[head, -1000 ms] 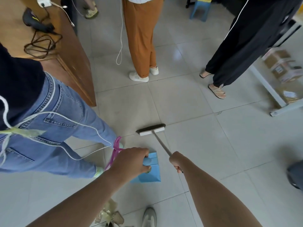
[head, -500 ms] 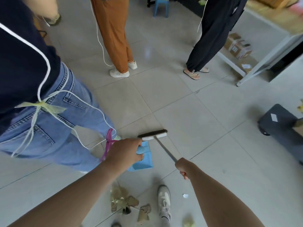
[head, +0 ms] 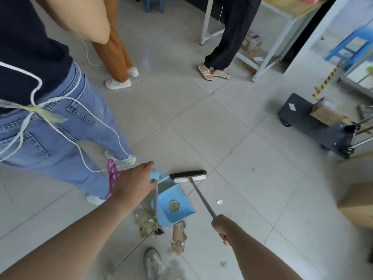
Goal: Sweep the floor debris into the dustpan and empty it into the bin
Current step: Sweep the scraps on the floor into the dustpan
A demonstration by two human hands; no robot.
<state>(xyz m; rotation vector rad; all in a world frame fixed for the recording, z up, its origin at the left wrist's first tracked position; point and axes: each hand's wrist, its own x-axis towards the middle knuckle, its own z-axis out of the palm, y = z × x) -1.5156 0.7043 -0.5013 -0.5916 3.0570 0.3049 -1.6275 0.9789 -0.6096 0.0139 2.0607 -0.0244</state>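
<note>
A pale tiled floor [head: 201,122] fills the view from above. Beyond the left hand's fingers stands a person in blue jeans [head: 60,128], with white cord looped at the waist. Farther out stand a person in orange trousers [head: 113,49] and one in black trousers [head: 232,37] with sandals. Well beyond the right hand's fingers, off to that side, a dark cart [head: 314,126] carries a cardboard box [head: 325,112].

The left hand [head: 133,182] is closed around the light blue grip of the dustpan [head: 173,207] handle, fingers wrapped tight. The blue pan hangs below those fingers, its mouth toward the wearer, close above the floor. The right hand [head: 222,227] is clenched around the grey broom [head: 189,175] stick. The broom head lies ahead of both sets of fingers, just past the dustpan grip.

Debris sits on the wearer's side of the left fingers: a crumpled tan wad [head: 146,222] touching the pan's edge, and a corrugated cardboard piece [head: 178,234] just beside its mouth. A small white scrap [head: 219,202] lies near the broom stick, just ahead of the right fingers.
</note>
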